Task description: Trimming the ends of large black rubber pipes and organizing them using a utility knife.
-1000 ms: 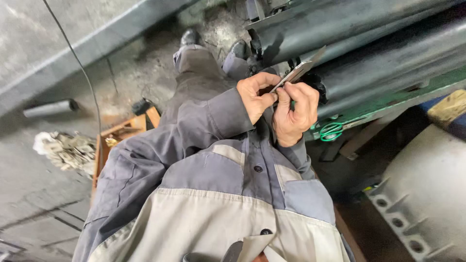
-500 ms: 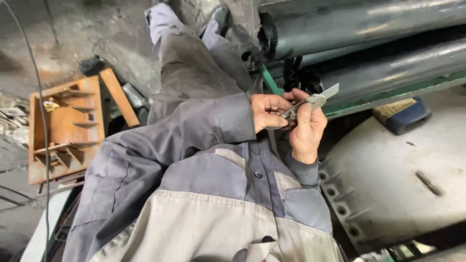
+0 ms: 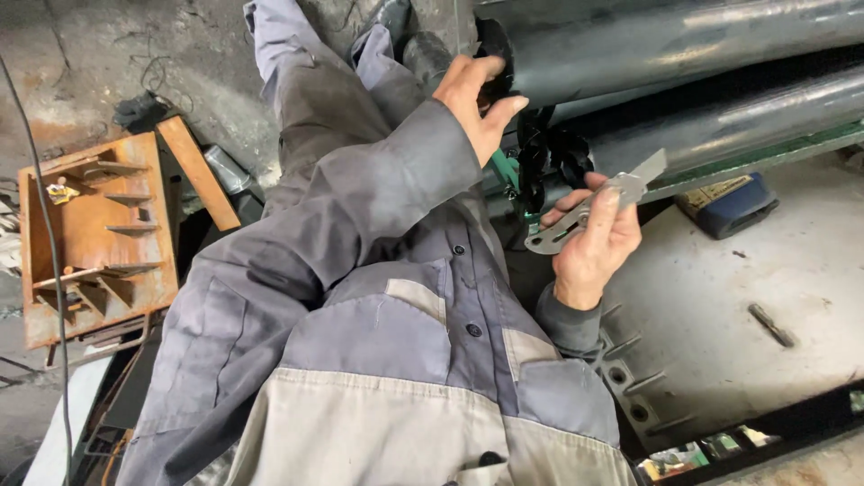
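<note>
Where the right hand (image 3: 596,241) closes, its fingers and thumb are clamped on one item: a flat grey metal plate (image 3: 589,209), elongated, with a rounded end toward the body and a squared tip pointing up and right. Small holes show near the rounded end. It is held in the air just in front of the dark steel rollers (image 3: 684,81), above the pale machine housing (image 3: 720,306).

Handling, as judged: thin, stiff, light enough for one hand; bare metal, probably smooth and possibly oily, edges perhaps sharp. Best taken across the flat faces near mid-length, as now, clear of the squared tip.

Left hand (image 3: 477,94): fingers spread apart, holding nothing, near the end of the upper roller beside a green-handled tool (image 3: 504,171).

Surroundings: grey work jacket; rusty orange metal rack (image 3: 94,234) on the floor at left; blue box (image 3: 727,202) on the housing; loose dark bolt (image 3: 772,325) farther right.
</note>
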